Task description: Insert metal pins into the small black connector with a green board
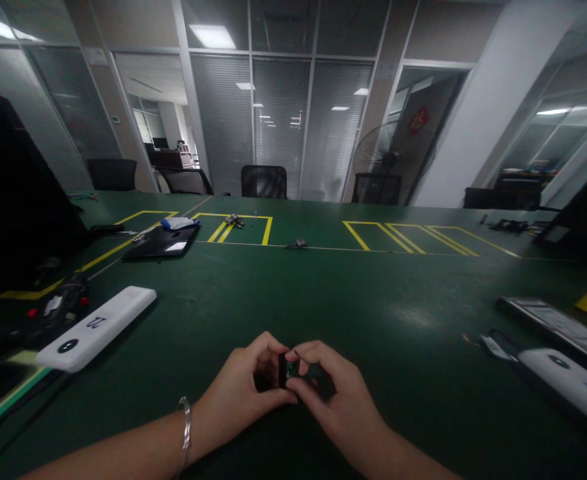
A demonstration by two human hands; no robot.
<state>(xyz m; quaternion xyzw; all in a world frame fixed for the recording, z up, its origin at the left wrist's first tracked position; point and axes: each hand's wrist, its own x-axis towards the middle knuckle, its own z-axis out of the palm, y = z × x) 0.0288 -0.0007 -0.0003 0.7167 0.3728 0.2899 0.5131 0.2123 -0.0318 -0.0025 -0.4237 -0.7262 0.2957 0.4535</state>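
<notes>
Close in front of me, at the near side of the green table (273, 287), both hands meet around a small black piece with a green, circuit-board-like face (289, 371). My left hand (246, 383) has its thumb and fingers closed on the piece's left side. From the right, my right hand (336, 393) pinches it between thumb and fingertips. Fingers cover much of the piece, so its exact kind cannot be made out. A silver bracelet (186, 427) circles my left wrist.
White power-bank-like devices lie at left (98, 330) and right (568, 380). A black flat case (163, 240), small metal parts (234, 220) and a small grey part (297, 244) rest farther back. Yellow tape (267, 230) marks the table. Dark screens (13, 180) stand at both sides.
</notes>
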